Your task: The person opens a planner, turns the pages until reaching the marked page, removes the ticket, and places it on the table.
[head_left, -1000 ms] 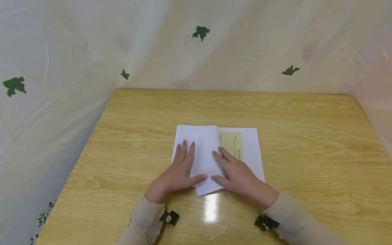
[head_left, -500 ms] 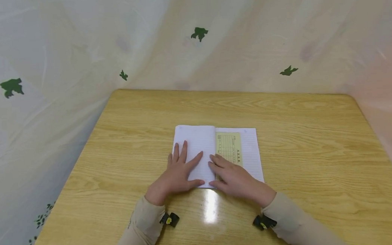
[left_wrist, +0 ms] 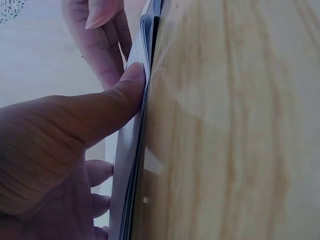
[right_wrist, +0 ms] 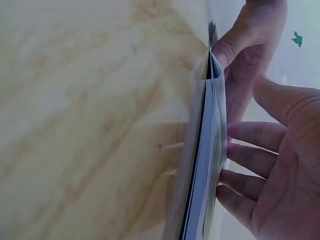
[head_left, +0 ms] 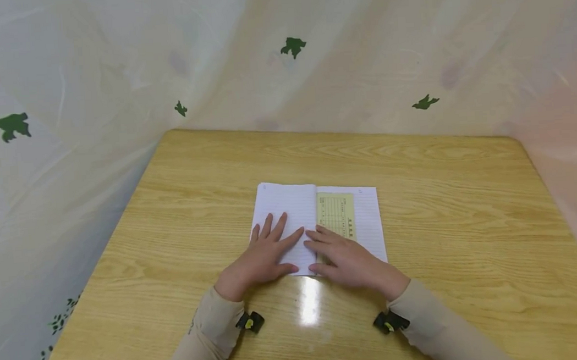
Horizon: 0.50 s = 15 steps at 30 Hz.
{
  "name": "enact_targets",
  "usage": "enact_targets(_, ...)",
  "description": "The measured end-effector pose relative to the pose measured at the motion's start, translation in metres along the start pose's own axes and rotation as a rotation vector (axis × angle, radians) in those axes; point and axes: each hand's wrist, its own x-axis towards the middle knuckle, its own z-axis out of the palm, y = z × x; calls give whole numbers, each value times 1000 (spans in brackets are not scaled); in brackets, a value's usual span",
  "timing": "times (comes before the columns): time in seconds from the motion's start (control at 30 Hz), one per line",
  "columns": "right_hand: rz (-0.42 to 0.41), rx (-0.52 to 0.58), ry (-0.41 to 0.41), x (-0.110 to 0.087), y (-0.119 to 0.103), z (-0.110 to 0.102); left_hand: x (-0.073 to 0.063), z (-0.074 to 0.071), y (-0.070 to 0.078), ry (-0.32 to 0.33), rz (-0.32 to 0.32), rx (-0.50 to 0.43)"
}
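A notebook (head_left: pixel 288 199) with lined white pages lies spread out on the wooden table. On its right-hand page, beside the spine, is a pale yellow printed slip (head_left: pixel 337 213), partly covered by my right hand (head_left: pixel 350 260). My left hand (head_left: pixel 261 257) rests on the left page with fingers spread; its index fingertip points toward the spine. The right hand's fingers reach to the spine, thumb near the bottom edge. In the left wrist view the left thumb (left_wrist: pixel 107 110) touches the pages' lower edge. Straight right fingertips (right_wrist: pixel 240 187) meet the page surface in the right wrist view.
The wooden tabletop (head_left: pixel 443 203) extends around the notebook on all sides. Behind it hangs a pale curtain (head_left: pixel 360 49) with green bird-like shapes. Each wrist carries a small black strap device (head_left: pixel 250 322).
A loose-looking page that jutted below the notebook's bottom edge now lies flat on the left side. More of the yellow slip shows. My right fingers have shifted slightly left toward the spine.
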Motion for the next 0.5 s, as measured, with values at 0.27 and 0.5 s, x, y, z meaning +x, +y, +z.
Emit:
enact_targets(0.27, 22, 65, 29, 3, 2, -4, 0, 0, -2, -11, 0, -21)
enact_targets(0.5, 158, 34, 270, 10, 16, -18, 0, -1, -2, -15, 4, -57)
